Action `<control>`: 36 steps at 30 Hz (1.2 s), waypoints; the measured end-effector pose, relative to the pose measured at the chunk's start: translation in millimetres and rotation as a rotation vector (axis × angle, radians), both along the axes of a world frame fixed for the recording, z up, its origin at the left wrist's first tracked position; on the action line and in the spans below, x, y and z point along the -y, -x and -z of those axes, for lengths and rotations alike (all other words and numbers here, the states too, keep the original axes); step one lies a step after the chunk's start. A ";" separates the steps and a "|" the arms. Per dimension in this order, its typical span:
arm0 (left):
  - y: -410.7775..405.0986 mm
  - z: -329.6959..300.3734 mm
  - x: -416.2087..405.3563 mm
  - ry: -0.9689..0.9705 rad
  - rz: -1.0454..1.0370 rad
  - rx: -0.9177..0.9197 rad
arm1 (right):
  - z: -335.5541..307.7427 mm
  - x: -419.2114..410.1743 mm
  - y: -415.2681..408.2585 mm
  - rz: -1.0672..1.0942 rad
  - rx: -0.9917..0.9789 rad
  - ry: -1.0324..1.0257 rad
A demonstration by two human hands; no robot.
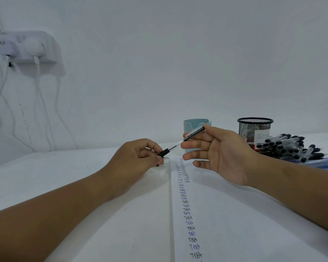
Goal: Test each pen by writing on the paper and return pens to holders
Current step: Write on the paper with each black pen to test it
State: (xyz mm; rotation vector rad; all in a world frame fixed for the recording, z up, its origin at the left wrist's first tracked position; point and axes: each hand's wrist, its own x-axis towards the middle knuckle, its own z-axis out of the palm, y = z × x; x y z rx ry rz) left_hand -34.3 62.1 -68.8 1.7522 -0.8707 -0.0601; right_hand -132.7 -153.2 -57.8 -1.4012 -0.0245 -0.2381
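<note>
A pen is held over the table between both hands. Its black cap is pinched in the curled fingers of the left hand; the barrel is gripped by thumb and forefinger of the right hand, the other fingers being spread loose. Whether the cap is coming off or going on cannot be told.

A long column of "Test" marks is seen on the paper, so many pens are judged done. A pile of pens at far right is left outside the holders: a blue cup and a mesh cup, their contents not visible.

The table is white; behind it a pale wall carries a socket block with hanging cables.
</note>
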 end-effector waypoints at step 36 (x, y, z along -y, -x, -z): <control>0.1 14.0 4.9 -0.456 0.067 0.373 | 16.9 -25.9 -4.6 0.183 0.023 0.831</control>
